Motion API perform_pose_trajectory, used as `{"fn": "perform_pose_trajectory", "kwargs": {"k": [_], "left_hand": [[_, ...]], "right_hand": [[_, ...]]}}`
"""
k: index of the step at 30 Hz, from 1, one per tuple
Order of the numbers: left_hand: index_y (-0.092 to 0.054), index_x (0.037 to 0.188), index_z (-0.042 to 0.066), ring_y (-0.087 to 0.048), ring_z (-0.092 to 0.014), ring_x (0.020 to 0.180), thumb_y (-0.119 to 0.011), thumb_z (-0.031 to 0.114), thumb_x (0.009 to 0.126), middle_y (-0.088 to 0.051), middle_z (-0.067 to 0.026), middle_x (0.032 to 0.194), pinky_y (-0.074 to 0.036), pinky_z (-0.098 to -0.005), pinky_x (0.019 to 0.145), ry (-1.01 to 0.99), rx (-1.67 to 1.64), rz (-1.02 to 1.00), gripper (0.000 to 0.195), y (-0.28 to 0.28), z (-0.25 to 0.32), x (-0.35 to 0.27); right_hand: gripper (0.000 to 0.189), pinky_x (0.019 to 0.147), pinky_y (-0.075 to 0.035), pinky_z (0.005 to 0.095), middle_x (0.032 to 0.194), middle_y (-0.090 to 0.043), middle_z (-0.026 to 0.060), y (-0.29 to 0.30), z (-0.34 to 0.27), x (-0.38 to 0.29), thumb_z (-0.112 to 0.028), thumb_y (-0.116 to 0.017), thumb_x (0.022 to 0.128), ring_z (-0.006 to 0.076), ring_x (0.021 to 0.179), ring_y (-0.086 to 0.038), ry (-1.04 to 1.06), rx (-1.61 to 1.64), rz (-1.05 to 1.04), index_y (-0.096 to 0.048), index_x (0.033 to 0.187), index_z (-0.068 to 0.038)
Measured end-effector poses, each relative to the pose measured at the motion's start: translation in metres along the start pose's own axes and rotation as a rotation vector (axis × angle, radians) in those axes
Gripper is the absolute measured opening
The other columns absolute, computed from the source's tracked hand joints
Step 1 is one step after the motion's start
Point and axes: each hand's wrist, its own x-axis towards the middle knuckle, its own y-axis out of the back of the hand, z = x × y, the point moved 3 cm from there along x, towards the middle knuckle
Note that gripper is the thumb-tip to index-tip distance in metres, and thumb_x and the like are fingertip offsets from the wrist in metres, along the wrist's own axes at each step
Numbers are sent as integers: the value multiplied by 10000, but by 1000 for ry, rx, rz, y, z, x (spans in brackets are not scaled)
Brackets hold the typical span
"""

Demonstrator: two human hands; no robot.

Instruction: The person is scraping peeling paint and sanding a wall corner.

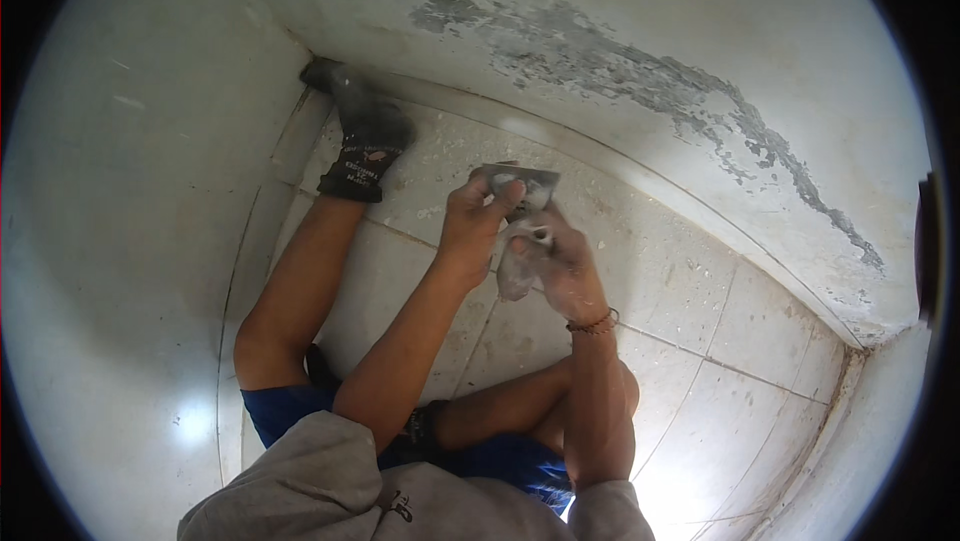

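Observation:
In front of the person, just above the floor, both bare hands meet around a scraper or putty knife with a flat metal blade. My left hand grips the blade part, its thumb lying across the metal. My right hand, blurred and dusted with white, is close below it, with a braided bracelet at the wrist. Between its fingers is a pale, dusty piece, perhaps a cloth or a plastic bag; its kind cannot be told. The lower part of the scraper is hidden by the fingers.
A wall with a long patch of peeled, bare grey plaster rises ahead. Another wall stands close on the left. White crumbs lie on the tiled floor. The person's outstretched leg ends in a black sock near the corner.

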Motion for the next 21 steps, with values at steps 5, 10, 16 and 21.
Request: {"fn": "perform_pose_trajectory", "kwargs": {"k": [5, 10, 16, 21], "left_hand": [[-504, 1125, -4, -541, -137, 909, -581, 225, 877, -565, -69, 1045, -477, -260, 698, 212, 117, -99, 346, 22, -2, -12], [-355, 1311, 6, -416, -251, 1193, -651, 126, 760, -385, -153, 1318, -463, -308, 844, -116, 507, -243, 638, 31, 15, -50], [-402, 1315, 36, -477, -262, 1160, -636, 57, 740, -478, -187, 1251, -466, -333, 858, -298, 583, -308, 622, 80, 25, -36], [-500, 1218, 19, -605, -214, 967, -646, 60, 755, -600, -174, 1103, -480, -303, 799, -137, 546, -199, 488, 91, 18, -42]], "right_hand": [[145, 667, -445, 275, 840, -598, 84, -22, 3, -1, -90, -595, 838, 164, 733, -553, -176, -147, 153, -588, 944, 9], [151, 565, -442, 286, 784, -613, 116, -37, 5, 2, -119, -552, 873, 190, 615, -553, -98, -297, 387, -579, 962, 0], [473, 987, -334, 378, 1232, -468, 260, -95, -6, -6, -276, -412, 950, 373, 1195, -428, 35, -409, 183, -375, 1292, 49], [444, 921, -390, 330, 1166, -544, 217, -106, 11, -4, -235, -444, 946, 303, 1085, -528, 56, -323, 359, -407, 1283, 53]]}}
